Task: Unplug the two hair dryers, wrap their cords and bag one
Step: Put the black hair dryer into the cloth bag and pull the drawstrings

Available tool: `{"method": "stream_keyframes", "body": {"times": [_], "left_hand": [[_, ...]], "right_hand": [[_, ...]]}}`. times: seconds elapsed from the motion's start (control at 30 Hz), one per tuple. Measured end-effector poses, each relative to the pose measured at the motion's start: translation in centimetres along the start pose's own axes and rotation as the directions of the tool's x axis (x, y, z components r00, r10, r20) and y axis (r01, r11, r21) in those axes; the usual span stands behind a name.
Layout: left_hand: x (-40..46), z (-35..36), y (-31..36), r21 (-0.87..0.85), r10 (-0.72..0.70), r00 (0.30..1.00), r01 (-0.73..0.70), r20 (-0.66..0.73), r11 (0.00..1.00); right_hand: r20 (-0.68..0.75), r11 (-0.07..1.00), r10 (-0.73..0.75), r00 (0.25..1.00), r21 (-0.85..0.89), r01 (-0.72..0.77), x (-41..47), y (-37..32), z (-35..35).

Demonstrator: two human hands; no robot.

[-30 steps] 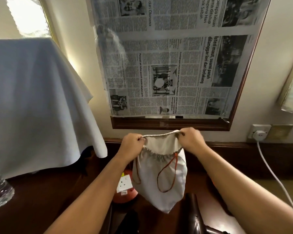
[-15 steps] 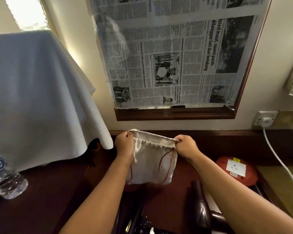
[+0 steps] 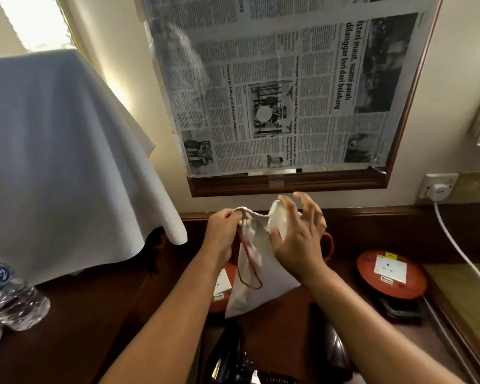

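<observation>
**Two hands on the bag mouth, dryers waiting below**

Two hands are working the small off-white cloth drawstring bag (image 3: 263, 275) above the dark brown wooden desk (image 3: 100, 322). Your left hand (image 3: 223, 234) is pinching the gathered left rim, fingers curled tight round the cloth, so the mouth is staying anchored while the other side is being worked. Your right hand (image 3: 297, 234) is sitting at the right side of the mouth with fingers spread and half-curled; the thumb is pressing a fold of cloth, but whether the fingers are actually gripping it I cannot tell. My read: you are widening the opening so a dryer can go in.

The thin red drawstring cord (image 3: 250, 267) is hanging in a loose loop down the bag's front, slack, which suits an open mouth. The bag's bottom is hanging just above the desk.

Both dark hair dryers are lying low in the view, near you: one black glossy hair dryer (image 3: 227, 356) under your left forearm, one dark brown hair dryer (image 3: 336, 347) under your right forearm. They are partly hidden, so cord wrap cannot be confirmed.

A white plug (image 3: 438, 189) is sitting in the white wall socket (image 3: 427, 180), its white cable (image 3: 460, 250) running down to the right; what it feeds is out of view. Check that before bagging.

A round red extension reel (image 3: 391, 275) is sitting on the desk to the right.
</observation>
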State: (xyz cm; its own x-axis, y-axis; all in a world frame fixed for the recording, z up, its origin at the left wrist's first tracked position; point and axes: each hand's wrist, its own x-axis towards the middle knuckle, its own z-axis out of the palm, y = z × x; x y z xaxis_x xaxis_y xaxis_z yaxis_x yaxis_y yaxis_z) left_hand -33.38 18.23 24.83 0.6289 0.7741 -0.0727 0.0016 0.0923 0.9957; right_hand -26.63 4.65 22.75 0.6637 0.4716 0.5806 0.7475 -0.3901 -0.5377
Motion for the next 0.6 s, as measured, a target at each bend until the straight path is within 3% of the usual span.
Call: {"method": "stream_keyframes", "body": {"times": [0.03, 0.1, 0.2, 0.27, 0.4, 0.53, 0.6], "left_hand": [[0.0, 0.0, -0.1, 0.02, -0.007, 1.0, 0.007, 0.01, 1.0], [-0.1, 0.2, -0.2, 0.039, -0.022, 0.999, 0.021, 0.03, 0.999], [-0.4, 0.6, -0.2, 0.034, -0.015, 0.999, 0.013, 0.051, 0.999], [-0.4, 0.4, -0.3, 0.094, 0.02, 0.999, -0.024, 0.038, 0.995], [-0.1, -0.3, -0.2, 0.253, 0.132, 0.991, -0.135, 0.031, 0.958], [0.5, -1.1, 0.0, 0.486, 0.256, 0.966, -0.237, 0.028, 0.841], [1.1, -1.9, 0.2, 0.575, 0.336, 0.941, -0.256, -0.036, 0.777]], "right_hand": [[-0.016, 0.998, -0.021, 1.0, 0.067, 0.022, -0.1, 0.1, 0.3], [0.116, 0.975, -0.04, 0.992, 0.223, 0.013, -0.3, -0.2, 0.7], [0.344, 0.92, 0.09, 0.935, 0.33, -0.21, 0.0, -0.4, 1.3], [0.388, 0.909, 0.155, 0.909, 0.305, -0.285, 0.3, -0.4, 1.8], [0.469, 0.871, 0.117, 0.875, 0.375, -0.317, 0.5, -0.9, 2.5], [0.498, 0.817, 0.087, 0.863, 0.46, -0.348, 0.3, -1.5, 2.7], [0.515, 0.843, 0.11, 0.85, 0.406, -0.354, 0.1, -1.4, 2.8]]}}
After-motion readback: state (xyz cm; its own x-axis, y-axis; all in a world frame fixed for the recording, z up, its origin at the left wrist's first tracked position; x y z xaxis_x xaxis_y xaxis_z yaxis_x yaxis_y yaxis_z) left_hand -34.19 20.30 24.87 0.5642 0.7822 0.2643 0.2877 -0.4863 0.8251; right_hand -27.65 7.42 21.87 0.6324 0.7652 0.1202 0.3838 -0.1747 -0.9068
